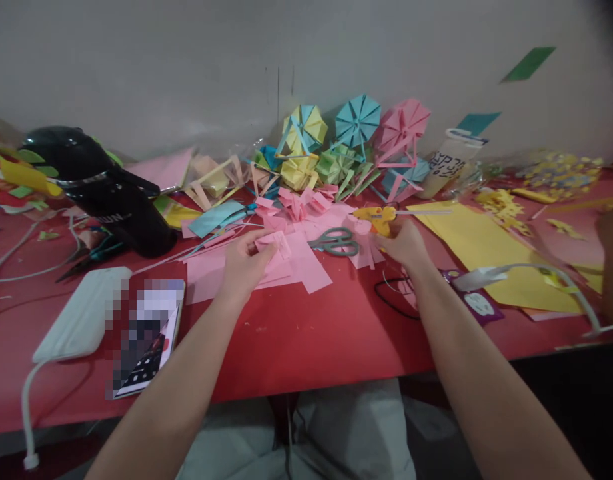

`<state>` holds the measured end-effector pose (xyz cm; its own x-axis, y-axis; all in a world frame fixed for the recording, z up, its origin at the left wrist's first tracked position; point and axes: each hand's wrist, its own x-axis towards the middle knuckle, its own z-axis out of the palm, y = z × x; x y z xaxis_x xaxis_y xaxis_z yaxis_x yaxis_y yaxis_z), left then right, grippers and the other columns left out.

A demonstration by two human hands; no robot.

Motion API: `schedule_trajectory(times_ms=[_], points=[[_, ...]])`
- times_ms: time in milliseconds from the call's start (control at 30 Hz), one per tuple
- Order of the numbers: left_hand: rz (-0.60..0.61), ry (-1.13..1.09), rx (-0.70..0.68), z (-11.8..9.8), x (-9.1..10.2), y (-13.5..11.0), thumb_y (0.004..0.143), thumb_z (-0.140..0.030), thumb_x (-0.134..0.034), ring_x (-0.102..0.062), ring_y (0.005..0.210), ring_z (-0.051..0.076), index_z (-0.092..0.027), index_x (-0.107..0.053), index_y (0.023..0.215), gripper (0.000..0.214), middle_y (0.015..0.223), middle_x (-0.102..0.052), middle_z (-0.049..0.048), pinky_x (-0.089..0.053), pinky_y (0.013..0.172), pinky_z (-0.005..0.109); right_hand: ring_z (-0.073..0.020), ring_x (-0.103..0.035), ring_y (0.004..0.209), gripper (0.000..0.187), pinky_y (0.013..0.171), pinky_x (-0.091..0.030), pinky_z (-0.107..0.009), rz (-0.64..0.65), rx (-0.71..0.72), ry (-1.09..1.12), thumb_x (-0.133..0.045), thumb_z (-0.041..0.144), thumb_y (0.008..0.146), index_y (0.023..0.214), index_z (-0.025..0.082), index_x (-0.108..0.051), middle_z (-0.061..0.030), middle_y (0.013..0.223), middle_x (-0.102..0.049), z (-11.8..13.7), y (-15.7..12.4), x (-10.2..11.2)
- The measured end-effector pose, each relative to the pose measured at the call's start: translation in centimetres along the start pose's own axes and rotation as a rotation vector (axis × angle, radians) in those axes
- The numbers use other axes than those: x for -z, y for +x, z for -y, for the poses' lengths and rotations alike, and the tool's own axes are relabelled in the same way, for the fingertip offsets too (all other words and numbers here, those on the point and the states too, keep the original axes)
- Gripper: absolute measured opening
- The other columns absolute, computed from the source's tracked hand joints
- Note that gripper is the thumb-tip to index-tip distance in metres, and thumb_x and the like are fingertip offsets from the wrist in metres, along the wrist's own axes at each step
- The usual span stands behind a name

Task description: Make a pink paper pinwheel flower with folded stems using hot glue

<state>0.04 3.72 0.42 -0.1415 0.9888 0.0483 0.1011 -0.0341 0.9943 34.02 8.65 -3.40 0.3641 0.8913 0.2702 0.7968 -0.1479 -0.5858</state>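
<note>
Left hand (244, 259) curled around folded pink paper (275, 244)

Matt, creased pink paper (274, 248); smooth yellow plastic on the glue gun (378, 219); glossy black plastic appliance (104, 190); matt red table (296, 337).

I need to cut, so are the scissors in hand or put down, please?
Put down: the scissors lie on pink paper between the left hand and right hand, touched by neither.
</note>
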Motion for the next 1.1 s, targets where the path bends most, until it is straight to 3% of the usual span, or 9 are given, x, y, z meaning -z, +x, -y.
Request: schedule_trajectory(times_ms=[133, 233, 367, 567, 700, 767, 867, 933, 1100], points=[[-0.007, 0.056, -0.03, -0.1, 0.2, 0.0, 0.072, -0.027, -0.073, -0.044, 0.053, 0.009, -0.021, -0.078, 0.103, 0.032, 0.061, -0.051, -0.0032, -0.04, 0.048, 0.02, -0.0234, -0.061, 0.074, 0.032, 0.073, -0.051, -0.04, -0.193, 0.01, 0.019, -0.076, 0.04, 0.067, 0.074, 0.025, -0.049, -0.0056, 0.078, -0.062, 0.8, -2.7, 1.9], [-0.003, 0.08, -0.02, 0.0, 0.1, 0.0, 0.072, -0.025, -0.071, -0.045, 0.052, 0.01, -0.021, -0.078, 0.103, 0.032, 0.057, -0.048, -0.0042, -0.042, 0.048, 0.02, -0.0202, -0.061, 0.067, 0.02, 0.069, -0.052, -0.038, -0.074, 0.211, 0.183, -0.067, 0.04, 0.078, 0.075, 0.023, -0.055, -0.004, 0.074, -0.065, 3.5, -4.1, 1.9], [0.039, 0.068, -0.026, 0.4, 0.0, 0.0, 0.073, -0.025, -0.07, -0.055, 0.062, 0.012, -0.021, -0.078, 0.106, 0.035, 0.071, -0.064, 0.0006, -0.046, 0.055, 0.022, -0.0215, -0.069, 0.084, 0.02, 0.073, -0.056, -0.036, 0.294, 0.461, 0.379, -0.066, 0.037, 0.084, 0.096, 0.022, -0.07, -0.0076, 0.095, -0.074, 9.2, -3.6, -1.3], [0.046, 0.147, -0.058, 0.5, 0.2, 0.1, 0.073, -0.023, -0.069, -0.047, 0.057, 0.009, -0.018, -0.078, 0.103, 0.032, 0.071, -0.065, 0.0002, -0.038, 0.054, 0.022, -0.0219, -0.068, 0.094, 0.024, 0.086, -0.054, -0.038, 0.375, 0.584, 0.372, -0.069, 0.025, 0.084, 0.107, 0.021, -0.073, -0.0077, 0.111, -0.076, 15.8, -1.2, -8.2], [0.058, 0.155, -0.002, 0.2, 0.1, 0.0, 0.073, -0.021, -0.068, -0.038, 0.051, 0.009, -0.019, -0.077, 0.107, 0.036, 0.057, -0.05, -0.0048, -0.032, 0.049, 0.022, -0.0192, -0.063, 0.08, 0.003, 0.081, -0.052, -0.036, 0.362, 0.522, 0.321, -0.067, 0.02, 0.08, 0.082, 0.018, -0.067, -0.0055, 0.088, -0.072, 16.9, -1.0, -10.0], [0.049, 0.163, 0.004, 0.0, 0.1, -0.1, 0.073, -0.021, -0.069, -0.037, 0.051, 0.008, -0.019, -0.077, 0.107, 0.036, 0.057, -0.048, -0.0055, -0.031, 0.049, 0.022, -0.0173, -0.059, 0.075, 0.009, 0.078, -0.051, -0.034, 0.3, 0.487, 0.403, -0.061, 0.02, 0.082, 0.073, 0.02, -0.057, -0.0025, 0.077, -0.065, 16.5, -1.0, -9.7], [0.029, 0.172, -0.035, -0.1, 0.0, 0.0, 0.073, -0.021, -0.069, -0.035, 0.051, 0.008, -0.02, -0.079, 0.103, 0.032, 0.057, -0.049, -0.0057, -0.03, 0.051, 0.023, -0.0152, -0.056, 0.073, 0.013, 0.074, -0.054, -0.032, 0.265, 0.353, 0.651, -0.059, 0.024, 0.08, 0.072, 0.023, -0.048, 0.0012, 0.073, -0.055, 15.4, -1.0, -8.2], [0.025, 0.16, -0.056, 0.1, 0.0, 0.1, 0.072, -0.021, -0.07, -0.035, 0.051, 0.008, -0.02, -0.079, 0.101, 0.03, 0.056, -0.049, -0.0056, -0.03, 0.052, 0.024, -0.0143, -0.056, 0.071, 0.016, 0.071, -0.056, -0.033, 0.339, 0.205, 0.836, -0.061, 0.03, 0.079, 0.074, 0.024, -0.047, 0.003, 0.072, -0.05, 14.4, -1.3, -7.0], [0.036, 0.106, -0.059, 0.6, 0.0, 0.4, 0.07, -0.023, -0.072, -0.047, 0.055, 0.011, -0.02, -0.078, 0.102, 0.033, 0.066, -0.063, -0.0013, -0.035, 0.055, 0.025, -0.0145, -0.063, 0.072, 0.032, 0.067, -0.059, -0.033, 0.48, 0.021, 1.059, -0.076, 0.039, 0.067, 0.083, 0.024, -0.053, 0.0036, 0.076, -0.058, 12.3, -3.2, -4.2]])
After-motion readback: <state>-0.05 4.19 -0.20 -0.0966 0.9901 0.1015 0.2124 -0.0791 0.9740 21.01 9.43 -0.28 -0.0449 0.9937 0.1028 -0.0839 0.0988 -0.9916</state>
